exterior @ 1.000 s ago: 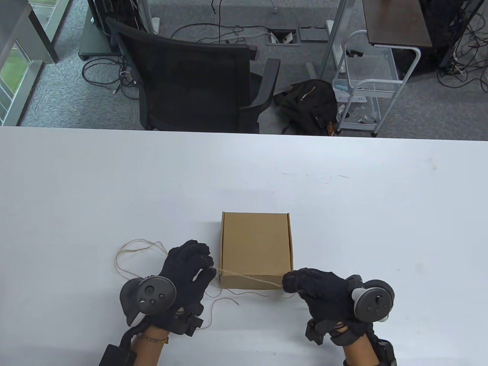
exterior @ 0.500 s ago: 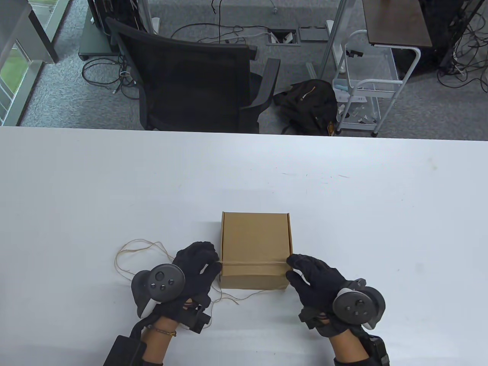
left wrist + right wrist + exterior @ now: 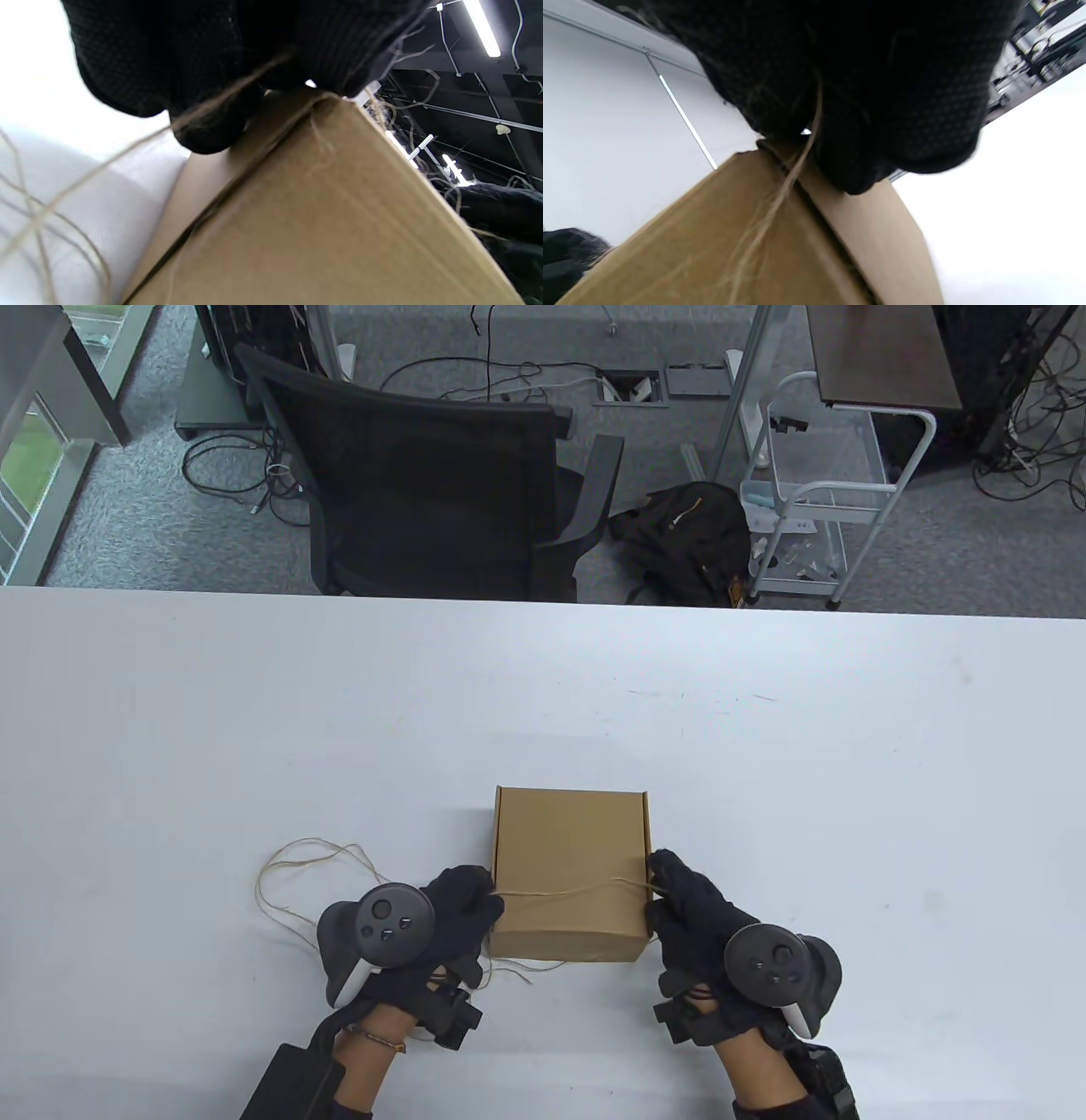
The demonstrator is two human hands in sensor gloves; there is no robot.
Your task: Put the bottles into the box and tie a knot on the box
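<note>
A closed brown cardboard box sits on the white table, near its front edge. A thin tan string lies across the box lid from side to side. My left hand pinches the string at the box's left edge. My right hand pinches the string at the right edge, fingers against the box side. Both hands touch the box. Loose string trails in loops on the table to the left. No bottles show; the box's inside is hidden.
A black office chair stands beyond the table's far edge, with a black bag and a white wire cart on the floor to its right. Cables lie on the grey carpet.
Both hands moved inward and forward along the box, carrying the string from its near front edge up onto the lid. The box's near end looks slightly shifted.
</note>
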